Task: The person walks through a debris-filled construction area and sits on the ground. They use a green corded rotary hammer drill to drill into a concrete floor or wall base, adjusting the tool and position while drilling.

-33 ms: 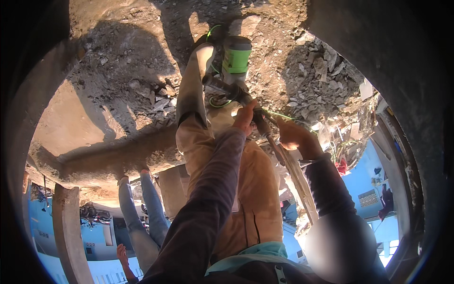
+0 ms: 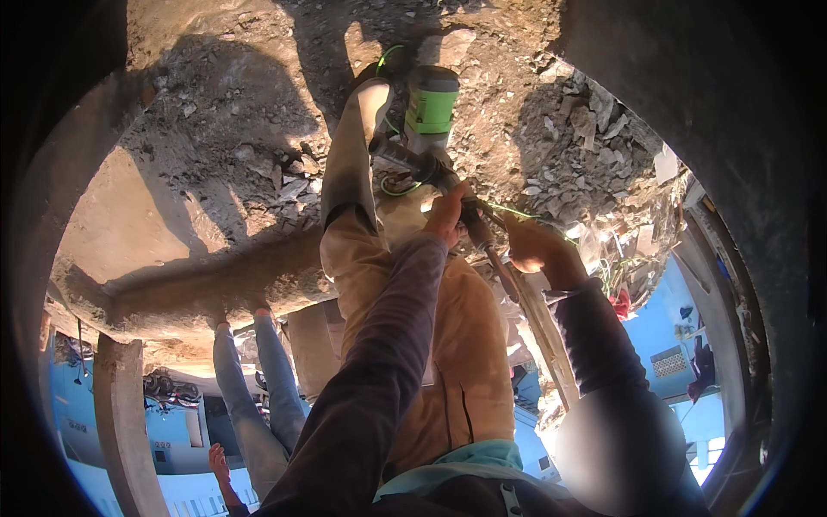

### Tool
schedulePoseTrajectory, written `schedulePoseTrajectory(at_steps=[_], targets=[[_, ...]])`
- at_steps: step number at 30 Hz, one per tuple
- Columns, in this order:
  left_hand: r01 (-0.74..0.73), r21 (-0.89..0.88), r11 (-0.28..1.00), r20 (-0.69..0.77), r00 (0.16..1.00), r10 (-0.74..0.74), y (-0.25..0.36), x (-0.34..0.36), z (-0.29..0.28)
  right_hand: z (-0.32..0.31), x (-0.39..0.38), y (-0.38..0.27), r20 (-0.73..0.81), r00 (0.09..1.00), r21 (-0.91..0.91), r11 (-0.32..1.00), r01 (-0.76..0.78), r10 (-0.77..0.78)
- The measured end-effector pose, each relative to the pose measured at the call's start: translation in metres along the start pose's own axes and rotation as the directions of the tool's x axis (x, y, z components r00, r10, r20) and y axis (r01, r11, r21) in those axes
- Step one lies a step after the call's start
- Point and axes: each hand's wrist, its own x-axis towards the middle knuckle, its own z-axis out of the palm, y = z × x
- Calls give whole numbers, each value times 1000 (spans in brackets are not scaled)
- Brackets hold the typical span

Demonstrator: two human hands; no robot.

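A demolition hammer (image 2: 431, 115), with a green and dark grey motor housing and a black grip, lies across my legs, its chisel end pointing down and right. My left hand (image 2: 445, 214) is closed around the front part of its body. Just right of the tool's nose, my right hand (image 2: 541, 252) is closed with curled fingers; what it holds is hidden. A bright green cord (image 2: 401, 189) loops by the tool and shows again near my right hand. A long pale wooden piece (image 2: 549, 340) runs beneath my right hand, beside my tan trousers (image 2: 469, 345).
Broken rubble (image 2: 586, 142) is piled at right, with more stones (image 2: 293, 172) left of my leg. A concrete ledge (image 2: 215, 280) crosses the left side. Beyond it stands another person in jeans (image 2: 250, 396), one hand (image 2: 218, 461) showing. A post (image 2: 121, 414) rises at far left.
The other person's hand has shifted slightly to the left. My hands and the demolition hammer look the same.
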Motion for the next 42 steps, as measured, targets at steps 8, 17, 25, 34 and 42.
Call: schedulePoseTrajectory(at_steps=[8, 17, 25, 34, 42], targets=[[-19, -38, 999, -5, 1000, 18, 3, -5, 3, 22, 7, 11, -246, 964, -111, 991, 71, -97], [2, -19, 1000, -15, 1000, -2, 3, -2, 2, 23, 10, 10, -175, 985, -59, 998, 4, -14], [-9, -65, 998, -20, 1000, 8, 2, -1, 1, 19, -2, 15, -165, 985, 144, 986, 81, -57], [-25, -97, 995, 6, 1000, 25, 3, -2, 1, 22, -4, -13, -185, 973, -70, 986, -153, 138], [-19, -84, 996, -9, 1000, 18, 5, -4, 2, -9, -22, -39, -41, 979, 14, 980, -198, 199]])
